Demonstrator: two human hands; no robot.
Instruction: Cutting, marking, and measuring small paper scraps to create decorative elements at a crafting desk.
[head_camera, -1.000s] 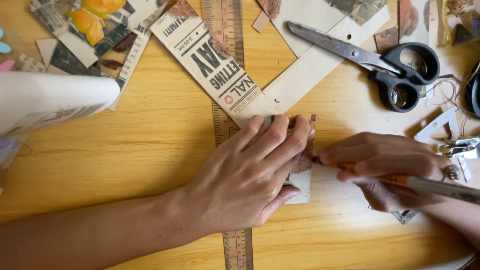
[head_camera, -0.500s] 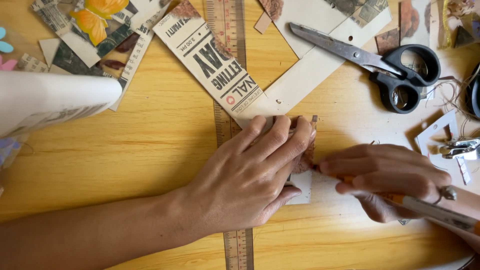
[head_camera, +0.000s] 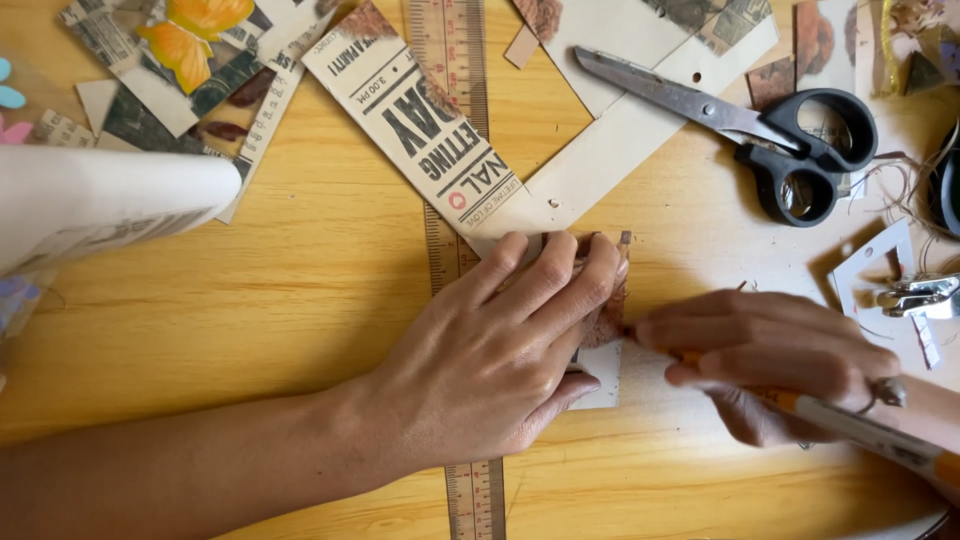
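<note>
right hand (head_camera: 770, 365), gripping a pencil (head_camera: 860, 430), has slid nearer along the card (head_camera: 603, 335) edge, left hand (head_camera: 510, 350) still flat pinning card on ruler (head_camera: 470, 490); line advancing.

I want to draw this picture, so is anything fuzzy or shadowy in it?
In the head view, the white roll at the left edge is blurred, too close to the camera; the left hand and scissors look sharp; a soft shadow lies on the wooden table under the left hand.

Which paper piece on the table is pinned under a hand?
The small brown-and-white piece under the left hand, beside the ruler; the printed strip lies free.
</note>
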